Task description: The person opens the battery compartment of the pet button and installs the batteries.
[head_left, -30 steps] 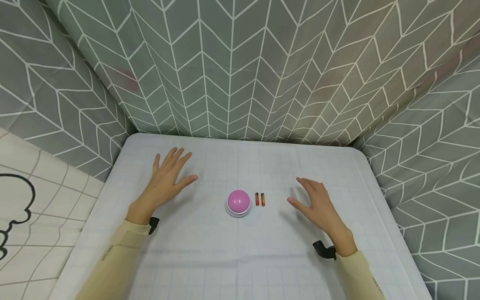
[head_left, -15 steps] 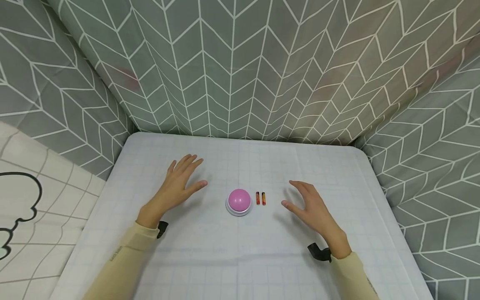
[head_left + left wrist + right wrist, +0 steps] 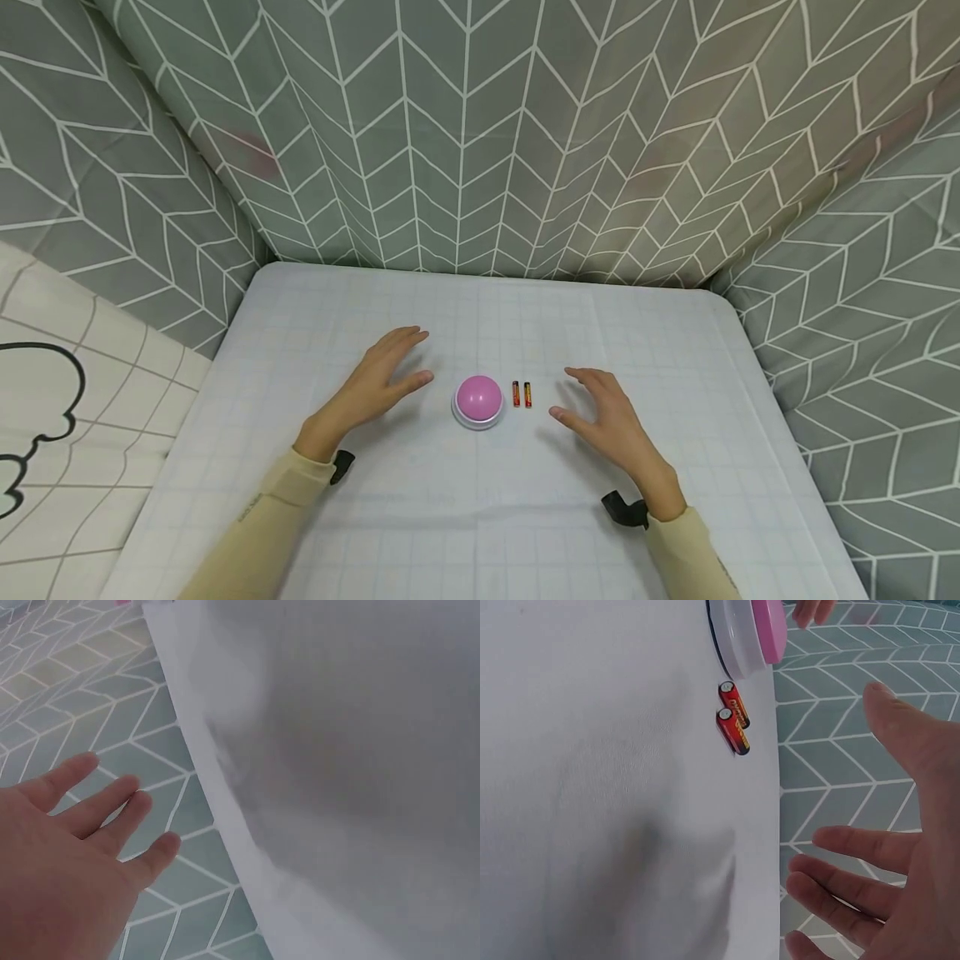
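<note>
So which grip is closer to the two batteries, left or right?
Right. The right grip hovers just to the right of the batteries, not touching them; the left grip is farther off, to their left, past the pink dome.

No text can be read surely from where I stand. On two small red cylindrical batteries (image 3: 733,735), lying well inside the far edge of the white cloth-covered table (image 3: 427,542), there are yellow letters, but too blurred. The beige fabric left sleeve (image 3: 258,531) carries dark print, too small.
</note>
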`<state>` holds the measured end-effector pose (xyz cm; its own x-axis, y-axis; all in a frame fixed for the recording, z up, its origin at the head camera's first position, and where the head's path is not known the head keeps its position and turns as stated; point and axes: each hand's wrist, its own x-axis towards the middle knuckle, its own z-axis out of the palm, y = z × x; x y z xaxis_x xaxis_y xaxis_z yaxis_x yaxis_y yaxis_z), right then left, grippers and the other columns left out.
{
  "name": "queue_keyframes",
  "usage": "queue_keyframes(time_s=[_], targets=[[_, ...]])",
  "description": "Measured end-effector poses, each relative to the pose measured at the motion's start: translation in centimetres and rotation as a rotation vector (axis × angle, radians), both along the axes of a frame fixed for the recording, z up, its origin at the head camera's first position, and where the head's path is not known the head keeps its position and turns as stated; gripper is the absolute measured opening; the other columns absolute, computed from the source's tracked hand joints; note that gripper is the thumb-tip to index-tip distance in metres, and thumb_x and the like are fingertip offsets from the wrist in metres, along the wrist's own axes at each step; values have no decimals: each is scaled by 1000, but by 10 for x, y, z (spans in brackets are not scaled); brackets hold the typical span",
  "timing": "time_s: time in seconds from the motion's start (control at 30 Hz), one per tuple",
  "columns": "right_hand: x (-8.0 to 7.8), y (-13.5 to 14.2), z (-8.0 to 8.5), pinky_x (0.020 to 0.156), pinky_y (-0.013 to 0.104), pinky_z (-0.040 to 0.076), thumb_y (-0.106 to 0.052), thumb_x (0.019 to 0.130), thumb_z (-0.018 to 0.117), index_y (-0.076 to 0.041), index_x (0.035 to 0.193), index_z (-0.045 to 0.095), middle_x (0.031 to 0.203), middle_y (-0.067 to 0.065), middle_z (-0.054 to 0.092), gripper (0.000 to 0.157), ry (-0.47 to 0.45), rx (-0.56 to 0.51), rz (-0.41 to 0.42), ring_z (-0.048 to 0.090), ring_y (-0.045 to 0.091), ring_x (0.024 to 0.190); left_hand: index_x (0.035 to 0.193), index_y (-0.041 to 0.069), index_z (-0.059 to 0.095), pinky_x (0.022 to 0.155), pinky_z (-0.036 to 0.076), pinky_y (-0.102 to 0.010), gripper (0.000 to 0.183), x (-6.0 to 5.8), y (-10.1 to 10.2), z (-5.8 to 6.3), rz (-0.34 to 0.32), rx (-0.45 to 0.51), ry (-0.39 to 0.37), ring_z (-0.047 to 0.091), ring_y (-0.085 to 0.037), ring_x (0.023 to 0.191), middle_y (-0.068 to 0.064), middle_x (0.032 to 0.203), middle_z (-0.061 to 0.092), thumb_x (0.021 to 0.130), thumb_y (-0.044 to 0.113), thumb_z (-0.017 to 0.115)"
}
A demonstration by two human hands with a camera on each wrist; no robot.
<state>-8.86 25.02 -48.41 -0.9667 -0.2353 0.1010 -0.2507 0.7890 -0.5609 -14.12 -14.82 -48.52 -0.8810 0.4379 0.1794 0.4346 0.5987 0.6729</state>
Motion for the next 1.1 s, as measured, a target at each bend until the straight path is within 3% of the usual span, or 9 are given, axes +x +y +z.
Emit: queue_keyframes(time_s=[0.4, 0.77, 1.1], targets=[[0, -15, -4, 96, 48, 44, -56, 78, 78, -15, 134, 58, 129, 0, 58, 72, 53, -75, 21, 50, 18, 122, 149, 20, 42, 117, 31, -47, 71, 8, 22, -5, -34, 64, -90, 36, -18, 143, 3, 151, 43, 92, 57, 63], [0, -28, -10, 90, 44, 47, -48, 75, 84, -11, 129, 62, 122, 4, 61, 70, 83, -128, 47, 53, 19, 113, 146, 19, 47, 113, 38, -48, 73, 11, 37, -12, -42, 110, -177, 48, -20, 133, -1, 144, 50, 87, 56, 69], [-2, -45, -14, 89, 41, 49, -40, 70, 90, -9, 124, 66, 121, 1, 63, 67, 88, -169, 66, 54, 17, 112, 142, 7, 50, 100, 48, -46, 76, 13, 49, -20, -105, 159, -204, 54, -27, 120, -12, 132, 58, 82, 44, 80]])
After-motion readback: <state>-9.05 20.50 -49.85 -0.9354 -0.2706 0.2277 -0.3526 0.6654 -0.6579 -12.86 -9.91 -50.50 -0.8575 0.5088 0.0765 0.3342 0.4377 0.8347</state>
